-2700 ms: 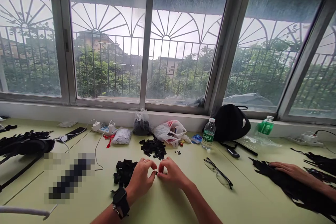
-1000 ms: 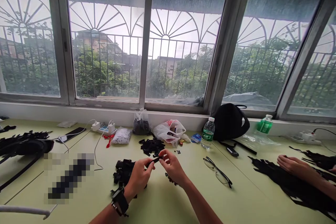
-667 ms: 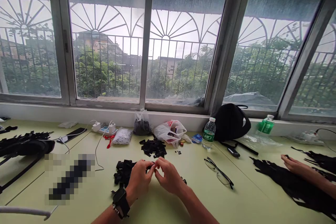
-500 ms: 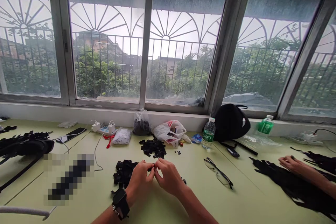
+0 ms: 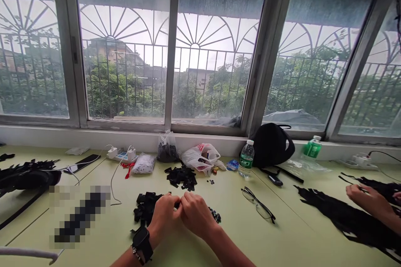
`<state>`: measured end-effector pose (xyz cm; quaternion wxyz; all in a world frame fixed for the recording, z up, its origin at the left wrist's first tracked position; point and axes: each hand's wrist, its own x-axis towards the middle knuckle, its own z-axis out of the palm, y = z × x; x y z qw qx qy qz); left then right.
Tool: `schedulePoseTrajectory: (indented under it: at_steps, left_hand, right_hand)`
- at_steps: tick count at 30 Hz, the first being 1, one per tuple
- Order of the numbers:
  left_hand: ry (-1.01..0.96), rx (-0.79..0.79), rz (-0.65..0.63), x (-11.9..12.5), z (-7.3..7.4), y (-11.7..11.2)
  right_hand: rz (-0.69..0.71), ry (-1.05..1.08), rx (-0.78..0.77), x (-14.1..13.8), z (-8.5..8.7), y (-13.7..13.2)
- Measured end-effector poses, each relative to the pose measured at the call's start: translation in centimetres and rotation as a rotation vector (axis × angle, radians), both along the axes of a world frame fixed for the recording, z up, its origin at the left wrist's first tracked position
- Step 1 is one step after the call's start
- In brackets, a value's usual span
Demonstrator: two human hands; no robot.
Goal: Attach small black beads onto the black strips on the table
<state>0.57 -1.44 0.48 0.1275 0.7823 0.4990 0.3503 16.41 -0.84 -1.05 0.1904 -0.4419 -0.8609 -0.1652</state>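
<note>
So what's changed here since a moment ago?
The left hand and right hand have come together and lowered; the small black piece they held up between the fingers is now hidden. A co-worker's hand has moved right, past the black fringed strip. The black pile, glasses and water bottle stayed put.

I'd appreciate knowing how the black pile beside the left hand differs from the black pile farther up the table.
The near pile touches the left hand; the farther pile touches neither hand. The near pile is heaped tighter, the farther one spread looser. Both are small black pieces on the pale green table.
</note>
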Motion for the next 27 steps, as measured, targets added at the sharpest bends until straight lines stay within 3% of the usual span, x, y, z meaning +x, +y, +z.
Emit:
schedulePoseTrajectory:
  at_steps: [16,27]
  left_hand:
    - [0.007,-0.028,0.001,0.1,-0.1,0.0]
    - [-0.101,-0.144,-0.035,-0.1,-0.9,0.7]
  right_hand:
    - [-0.030,-0.076,0.039,-0.1,-0.1,0.2]
    - [-0.006,-0.055,-0.067,0.3,0.5,0.1]
